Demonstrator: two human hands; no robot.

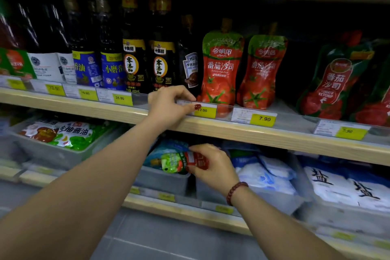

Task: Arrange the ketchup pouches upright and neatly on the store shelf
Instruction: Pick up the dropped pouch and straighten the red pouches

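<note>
Two red-and-green ketchup pouches stand upright on the middle shelf, one beside the other. Darker ketchup pouches lean further right. My left hand rests on the shelf's front edge, its fingers pinching the clear price strip just left of the first pouch. Below that shelf, my right hand grips another ketchup pouch, which lies sideways with its cap pointing left, over a grey bin.
Dark sauce bottles fill the middle shelf to the left of the pouches. Yellow price tags line the edge. On the lower shelf, grey bins hold soy sauce packs and white salt bags.
</note>
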